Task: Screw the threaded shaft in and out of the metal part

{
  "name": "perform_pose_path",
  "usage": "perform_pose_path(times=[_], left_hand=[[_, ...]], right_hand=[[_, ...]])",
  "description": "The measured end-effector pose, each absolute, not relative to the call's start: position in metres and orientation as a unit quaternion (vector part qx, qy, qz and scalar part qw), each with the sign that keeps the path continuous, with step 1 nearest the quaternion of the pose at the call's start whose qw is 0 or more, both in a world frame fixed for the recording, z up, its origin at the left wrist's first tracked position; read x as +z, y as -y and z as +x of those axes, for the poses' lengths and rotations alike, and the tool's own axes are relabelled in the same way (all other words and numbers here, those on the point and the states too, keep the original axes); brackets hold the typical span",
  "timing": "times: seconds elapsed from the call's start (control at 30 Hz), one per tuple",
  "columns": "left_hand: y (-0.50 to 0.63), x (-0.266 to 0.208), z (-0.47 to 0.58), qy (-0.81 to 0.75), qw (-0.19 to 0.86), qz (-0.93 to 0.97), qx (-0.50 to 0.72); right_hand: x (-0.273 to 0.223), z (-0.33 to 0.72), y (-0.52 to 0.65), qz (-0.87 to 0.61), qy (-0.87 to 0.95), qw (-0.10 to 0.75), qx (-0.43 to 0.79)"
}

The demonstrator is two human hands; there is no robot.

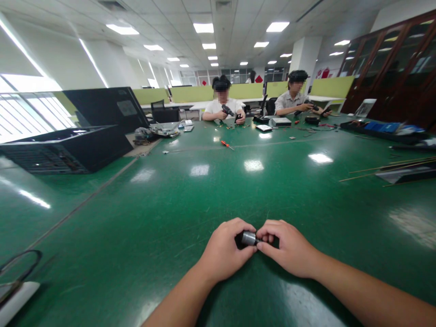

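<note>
A small silvery metal cylinder with a dark left end lies between my hands, just over the green tabletop at the near middle. My left hand curls around it, thumb below and fingers above. At its narrow right end, the fingertips of my right hand are pinched together. The narrow part under those fingertips is mostly hidden, and I cannot tell exactly what kind of part the cylinder is.
An orange screwdriver lies farther up the green table. A black computer case stands at left, thin rods at right. Across the table, one person holds a power drill; another person handles a dark part.
</note>
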State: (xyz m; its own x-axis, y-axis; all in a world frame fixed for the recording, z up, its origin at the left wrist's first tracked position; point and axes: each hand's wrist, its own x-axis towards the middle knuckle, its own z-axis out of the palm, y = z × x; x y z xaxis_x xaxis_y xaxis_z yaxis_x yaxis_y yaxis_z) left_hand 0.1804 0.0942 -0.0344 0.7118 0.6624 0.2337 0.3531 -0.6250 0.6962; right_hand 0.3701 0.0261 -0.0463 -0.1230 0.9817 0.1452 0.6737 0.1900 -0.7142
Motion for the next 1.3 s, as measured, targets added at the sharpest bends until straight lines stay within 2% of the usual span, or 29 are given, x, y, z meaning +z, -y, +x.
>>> perform_pose_path(times=[1.3], left_hand=[[-0.0939, -0.0353, 0.1807, -0.301, 0.321, 0.865, 0.240]], right_hand=[[-0.0492, 0.3706, -0.0273, -0.582, 0.709, 0.311, 0.250]])
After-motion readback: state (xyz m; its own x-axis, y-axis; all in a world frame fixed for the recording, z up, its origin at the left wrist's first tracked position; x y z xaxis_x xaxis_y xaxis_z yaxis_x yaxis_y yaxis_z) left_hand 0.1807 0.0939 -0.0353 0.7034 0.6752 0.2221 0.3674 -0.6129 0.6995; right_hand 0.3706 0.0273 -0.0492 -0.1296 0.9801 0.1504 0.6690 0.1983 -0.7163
